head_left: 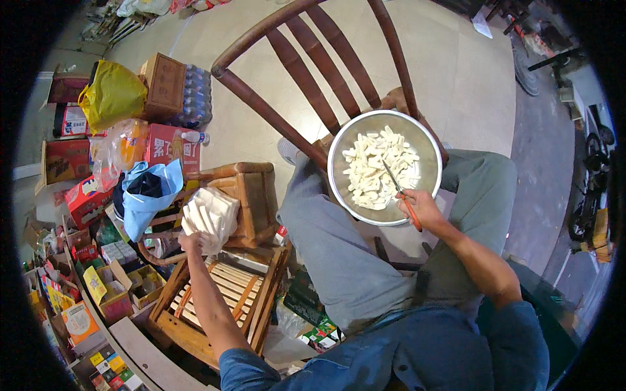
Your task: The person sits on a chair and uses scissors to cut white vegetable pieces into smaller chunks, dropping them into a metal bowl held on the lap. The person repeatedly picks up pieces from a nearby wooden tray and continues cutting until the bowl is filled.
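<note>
From afar I'm viewing a shiny metal bowl (427, 156), glossy wooden chair (322, 65), crinkled plastic bag (225, 215), matt cloth trousers (339, 254)

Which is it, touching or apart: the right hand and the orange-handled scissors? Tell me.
Touching. The head view shows the right hand gripping the orange-handled scissors, with no gap at the handle.

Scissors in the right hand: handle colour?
The scissors' handle is orange-red; best seen in the head view.
</note>
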